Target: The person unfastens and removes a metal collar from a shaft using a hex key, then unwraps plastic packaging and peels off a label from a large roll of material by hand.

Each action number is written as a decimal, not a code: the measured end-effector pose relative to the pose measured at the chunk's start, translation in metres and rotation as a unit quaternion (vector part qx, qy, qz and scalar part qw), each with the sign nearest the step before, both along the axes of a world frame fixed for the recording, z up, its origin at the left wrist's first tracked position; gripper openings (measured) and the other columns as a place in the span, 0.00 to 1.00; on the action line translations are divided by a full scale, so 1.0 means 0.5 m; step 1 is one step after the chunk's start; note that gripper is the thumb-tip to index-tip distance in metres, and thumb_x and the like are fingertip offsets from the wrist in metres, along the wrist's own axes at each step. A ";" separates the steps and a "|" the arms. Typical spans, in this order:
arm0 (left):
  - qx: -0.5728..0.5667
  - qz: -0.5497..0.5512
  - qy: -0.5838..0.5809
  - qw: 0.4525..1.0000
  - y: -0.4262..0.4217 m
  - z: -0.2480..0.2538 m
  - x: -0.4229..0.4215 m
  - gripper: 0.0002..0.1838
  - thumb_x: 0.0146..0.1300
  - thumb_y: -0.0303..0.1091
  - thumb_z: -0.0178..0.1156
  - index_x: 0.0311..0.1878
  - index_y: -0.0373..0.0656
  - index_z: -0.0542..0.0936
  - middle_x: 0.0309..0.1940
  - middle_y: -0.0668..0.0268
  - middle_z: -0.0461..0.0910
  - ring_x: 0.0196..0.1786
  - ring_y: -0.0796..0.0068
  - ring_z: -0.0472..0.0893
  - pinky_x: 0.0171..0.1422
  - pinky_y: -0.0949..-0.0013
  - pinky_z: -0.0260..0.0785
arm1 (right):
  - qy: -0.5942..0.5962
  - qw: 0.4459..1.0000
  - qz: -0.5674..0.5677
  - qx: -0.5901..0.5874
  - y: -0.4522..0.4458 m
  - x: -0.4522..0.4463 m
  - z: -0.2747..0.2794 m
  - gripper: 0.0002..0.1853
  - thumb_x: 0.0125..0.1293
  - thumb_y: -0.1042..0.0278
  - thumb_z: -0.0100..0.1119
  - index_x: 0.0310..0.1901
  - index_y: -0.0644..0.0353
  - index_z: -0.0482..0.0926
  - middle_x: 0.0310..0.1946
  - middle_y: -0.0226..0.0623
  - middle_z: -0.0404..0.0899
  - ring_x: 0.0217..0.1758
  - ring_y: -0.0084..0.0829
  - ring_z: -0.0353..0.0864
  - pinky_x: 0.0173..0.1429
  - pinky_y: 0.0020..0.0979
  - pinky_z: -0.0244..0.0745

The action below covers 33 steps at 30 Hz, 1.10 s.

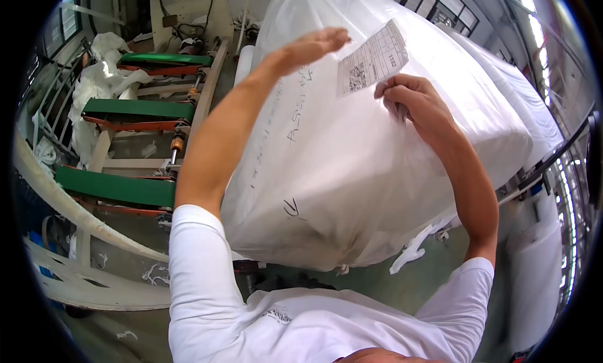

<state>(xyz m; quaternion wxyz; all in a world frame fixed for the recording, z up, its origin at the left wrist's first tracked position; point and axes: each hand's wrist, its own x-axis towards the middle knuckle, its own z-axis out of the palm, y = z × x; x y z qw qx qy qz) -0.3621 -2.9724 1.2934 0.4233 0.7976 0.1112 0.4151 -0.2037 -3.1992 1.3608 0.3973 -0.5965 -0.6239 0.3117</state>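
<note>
Bundle (352, 162): big, bulging block under milky plastic film, wrinkled and gathered at its near edge, black handwriting on its upper face. Label (375, 60): thin printed paper rectangle with a square code, on the far part of the bundle's upper face, slightly curled at one corner; cannot tell if stuck down. Hands apart. Left hand (317, 45) flattened, fingers straight and close together, over the bundle just left of the label; contact with film unclear. Right hand (411, 99) curled closed at the label's lower right edge, a thin greyish scrap (401, 112) in its fingers, too small to identify. Left of the bundle, flat green belts (138, 108) across a pale frame, crumpled white film (91, 105) beside them
</note>
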 end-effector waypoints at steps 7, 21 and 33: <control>-0.031 -0.029 0.228 0.973 -0.031 0.026 -0.023 0.20 0.73 0.41 0.56 0.66 0.53 0.79 0.62 0.64 0.80 0.64 0.67 0.75 0.67 0.63 0.66 | -0.038 0.998 -0.043 -0.011 -0.005 -0.003 0.001 0.09 0.65 0.71 0.53 0.34 0.62 0.83 0.25 0.26 0.75 0.28 0.16 0.70 0.33 0.21 0.67; 0.093 0.033 0.176 0.979 0.025 0.002 -0.037 0.08 0.65 0.26 0.60 0.43 0.34 0.85 0.34 0.61 0.86 0.39 0.72 0.82 0.47 0.69 0.73 | -0.252 0.918 -0.147 0.269 0.010 0.010 0.072 0.22 0.63 0.75 0.49 0.58 0.70 0.78 0.50 0.48 0.82 0.55 0.34 0.81 0.61 0.32 0.74; 0.103 0.018 0.201 0.974 0.032 0.045 0.022 0.18 0.54 0.15 0.54 0.46 0.34 0.87 0.35 0.61 0.87 0.38 0.75 0.83 0.48 0.71 0.77 | -0.590 0.806 -0.047 0.023 0.274 -0.047 0.036 0.16 0.60 0.57 0.66 0.41 0.61 0.88 0.36 0.48 0.87 0.39 0.41 0.86 0.46 0.42 0.79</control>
